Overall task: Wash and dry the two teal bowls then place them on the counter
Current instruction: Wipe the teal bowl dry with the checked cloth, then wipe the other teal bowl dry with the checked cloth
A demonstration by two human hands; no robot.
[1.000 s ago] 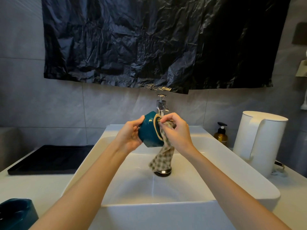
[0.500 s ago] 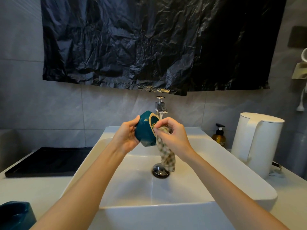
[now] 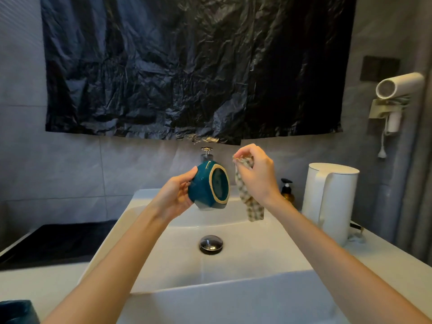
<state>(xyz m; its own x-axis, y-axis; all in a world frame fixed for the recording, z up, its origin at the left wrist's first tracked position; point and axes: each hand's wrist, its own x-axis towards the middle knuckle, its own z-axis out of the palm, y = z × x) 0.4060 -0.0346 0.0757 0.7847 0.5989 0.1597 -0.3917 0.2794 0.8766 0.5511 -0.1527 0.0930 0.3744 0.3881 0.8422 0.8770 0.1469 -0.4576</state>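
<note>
Left hand [image 3: 174, 197] grips our teal bowl [image 3: 205, 188] tipped on its side over the white sink [image 3: 257, 253]. We see glossy glaze and a tan ring round its base. Right hand [image 3: 257, 174] pinches a checkered cloth [image 3: 253, 210] hanging just beside it. Second teal bowl [image 3: 16, 312] sits near left on the pale counter [image 3: 35, 284]. Black tray [image 3: 53, 242] left, white kettle [image 3: 329, 202] right, crinkly black plastic sheet [image 3: 187, 66] on the far grey wall.
</note>
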